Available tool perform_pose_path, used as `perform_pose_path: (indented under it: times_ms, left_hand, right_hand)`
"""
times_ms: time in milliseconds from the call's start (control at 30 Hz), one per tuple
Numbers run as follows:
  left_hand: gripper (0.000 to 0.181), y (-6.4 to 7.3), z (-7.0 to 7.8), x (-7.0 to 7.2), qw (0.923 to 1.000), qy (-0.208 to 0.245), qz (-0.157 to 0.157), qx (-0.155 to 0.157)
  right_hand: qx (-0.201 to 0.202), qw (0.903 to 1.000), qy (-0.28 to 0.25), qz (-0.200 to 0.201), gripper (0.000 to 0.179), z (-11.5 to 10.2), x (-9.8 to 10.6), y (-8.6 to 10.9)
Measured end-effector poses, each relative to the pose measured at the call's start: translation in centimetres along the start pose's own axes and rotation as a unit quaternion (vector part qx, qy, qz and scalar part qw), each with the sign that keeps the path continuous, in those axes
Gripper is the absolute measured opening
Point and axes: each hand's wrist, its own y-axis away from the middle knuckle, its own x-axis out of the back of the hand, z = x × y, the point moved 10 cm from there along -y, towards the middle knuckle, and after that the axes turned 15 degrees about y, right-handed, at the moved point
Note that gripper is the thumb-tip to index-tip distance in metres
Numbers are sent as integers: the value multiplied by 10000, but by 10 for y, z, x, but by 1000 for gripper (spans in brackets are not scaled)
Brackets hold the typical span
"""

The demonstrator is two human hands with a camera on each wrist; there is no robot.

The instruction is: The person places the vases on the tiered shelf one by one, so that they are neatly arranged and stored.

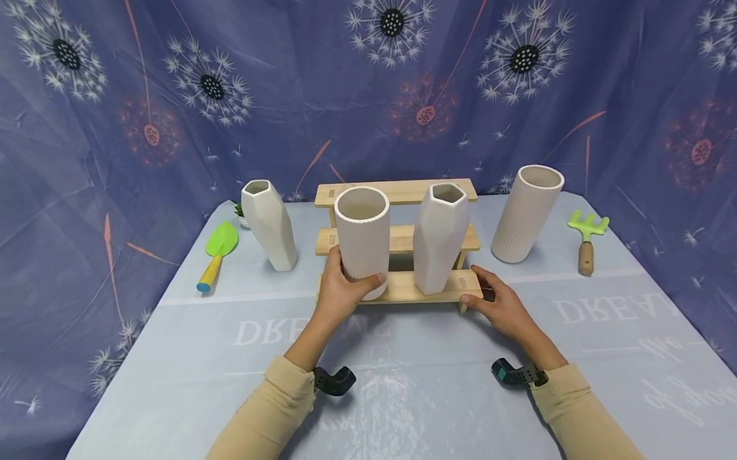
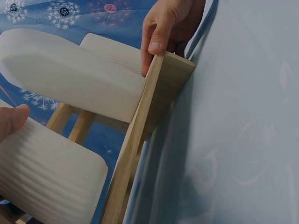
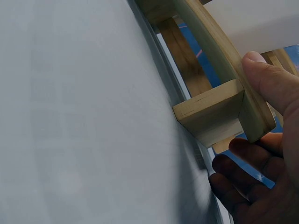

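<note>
Left hand (image 1: 344, 290) is grasping a ribbed vase (image 1: 364, 247), thumb lying across its front near the base; the vase is occupying the left part of the bottom tier of a rack (image 1: 403, 287); right hand (image 1: 500, 303) is gripping that tier's right end; a faceted vase (image 1: 442, 240) is standing between the hands, on the same tier; a trowel (image 1: 221, 241) is lying to the left, a fork (image 1: 586, 236) to the right.
</note>
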Motion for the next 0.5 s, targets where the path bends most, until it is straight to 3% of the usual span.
perform_pose_path:
  times_ms: [367,500]
  left_hand:
    - [86,-2,-6,-3,9998,177,-108,80]
    - [85,3,7,-5,9998,136,-111,130]
  right_hand:
    - [-36,10000,1,-14,83,0,0,0]
    - [-35,10000,25,-14,82,0,0,0]
